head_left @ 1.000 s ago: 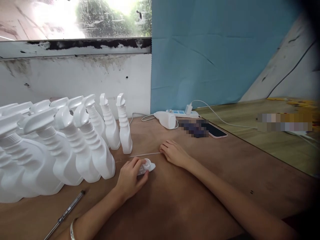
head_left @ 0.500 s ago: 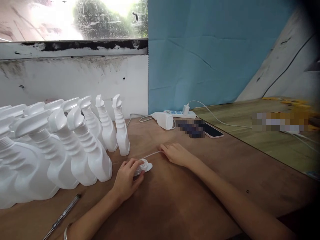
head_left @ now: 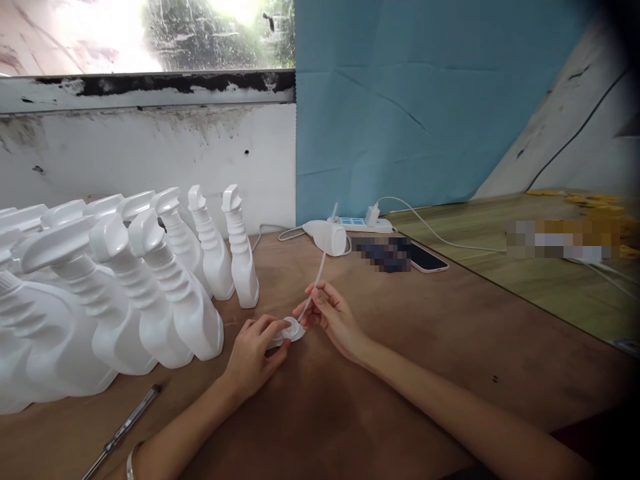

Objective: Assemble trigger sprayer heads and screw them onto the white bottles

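Pressed to the brown table by my left hand (head_left: 257,353) is a white plastic spray head (head_left: 293,329), its round collar facing up between thumb and fingers. My right hand (head_left: 333,317) pinches a thin whitish tube (head_left: 321,270) between thumb and fingers. The tube leans upward and away, with its lower end at the collar; whether it sits inside cannot be made out. Most of the spray head's body is hidden under my left fingers. White spray bottles (head_left: 241,257) stand upright in rows to the left of my hands.
A screwdriver (head_left: 123,427) lies on the table (head_left: 400,400) near my left forearm. Behind my hands are a white corded device (head_left: 325,237), a power strip (head_left: 365,225) with a plugged-in charger (head_left: 373,215), and a phone (head_left: 425,257) beside a blurred dark item.
My right hand has moved left and nearer, to the collar. The tube, almost flat before, now rises steeply from the spray head. My left hand has stayed in place.
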